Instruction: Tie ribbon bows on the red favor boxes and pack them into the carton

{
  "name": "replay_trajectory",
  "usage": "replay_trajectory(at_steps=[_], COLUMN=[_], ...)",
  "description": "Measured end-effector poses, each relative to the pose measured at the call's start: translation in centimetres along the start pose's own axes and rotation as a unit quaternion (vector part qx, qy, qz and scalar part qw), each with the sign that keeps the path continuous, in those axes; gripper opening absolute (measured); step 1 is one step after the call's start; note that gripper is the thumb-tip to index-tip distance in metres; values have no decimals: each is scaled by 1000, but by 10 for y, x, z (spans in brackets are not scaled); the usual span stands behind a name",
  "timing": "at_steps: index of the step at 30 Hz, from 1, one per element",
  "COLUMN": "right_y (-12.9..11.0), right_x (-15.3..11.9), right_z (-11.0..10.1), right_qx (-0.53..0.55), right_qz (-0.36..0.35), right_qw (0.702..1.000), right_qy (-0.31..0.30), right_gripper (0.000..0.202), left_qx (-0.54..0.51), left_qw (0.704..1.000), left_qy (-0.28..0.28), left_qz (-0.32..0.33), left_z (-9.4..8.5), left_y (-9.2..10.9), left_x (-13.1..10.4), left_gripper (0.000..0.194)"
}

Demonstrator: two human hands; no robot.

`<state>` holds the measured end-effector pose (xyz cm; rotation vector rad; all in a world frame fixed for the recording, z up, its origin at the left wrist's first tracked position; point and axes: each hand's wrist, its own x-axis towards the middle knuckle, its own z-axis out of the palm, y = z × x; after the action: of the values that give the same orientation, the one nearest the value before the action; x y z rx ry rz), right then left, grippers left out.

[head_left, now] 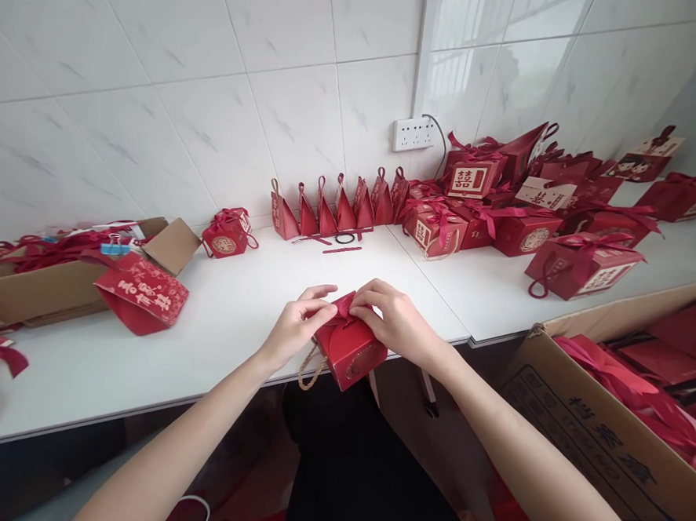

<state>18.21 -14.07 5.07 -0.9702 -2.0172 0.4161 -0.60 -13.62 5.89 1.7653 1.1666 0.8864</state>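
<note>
A small red gift box (357, 358) with a rope handle (311, 370) sits at the front edge of the white table, tilted slightly toward me. On its top is a red ribbon (344, 306). My left hand (298, 323) pinches the ribbon from the left between thumb and fingers. From the right, my right hand (392, 318) pinches the same ribbon with its fingertips, its other fingers curled over the box. Exactly how the ribbon is looped is partly hidden by my fingertips.
Several folded red boxes (343, 209) line the wall, near a black ring (345, 238). Ribboned boxes (474, 182) are piled at the right. An open cardboard box (45, 293) of ribbons stands left, beside a red carton (144, 294). A large carton (574, 420) is at lower right.
</note>
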Motion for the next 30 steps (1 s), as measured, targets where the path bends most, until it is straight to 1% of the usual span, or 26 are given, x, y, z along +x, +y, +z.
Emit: replay_trajectory(at_steps=[3,6,11,16,19,21,22,24,26,28,30], right_y=[-3,-6,-6,-3,-9,-14,-17,-20,-21,-20,-20], right_x=[-2,-3,-5,-10,-16,-21,-23,-27,-29,-29,-28], right_z=[-3,-7,-16,-27,-31,-31,-30,-26,-21,-15,-10], right_qx=[-17,-49,-102,-153,-155,-149,-148,-145,-134,-117,-107], right_qz=[12,24,30,25,20,44,66,112,142,153,149], right_qw=[1000,998,993,986,985,986,986,983,981,981,983], right_qy=[-11,-31,-48,-68,-67,-55,-44,-27,-17,-10,3], right_gripper=[18,17,17,20,16,12,14,20,20,15,7], left_qx=[31,93,204,267,252,232,223,206,180,148,126], left_qw=[999,994,974,952,956,963,965,967,971,977,980], left_qy=[26,54,95,145,141,135,137,147,154,153,152], left_qz=[11,17,35,45,42,21,11,-4,-10,-15,-13], left_z=[-1,-4,-7,-6,-1,5,8,14,18,21,22], left_y=[0,3,10,10,10,11,12,14,15,15,15], left_x=[-3,-8,-17,-31,-40,-44,-45,-45,-43,-40,-36], left_gripper=[29,29,28,23,19,19,20,21,21,20,21])
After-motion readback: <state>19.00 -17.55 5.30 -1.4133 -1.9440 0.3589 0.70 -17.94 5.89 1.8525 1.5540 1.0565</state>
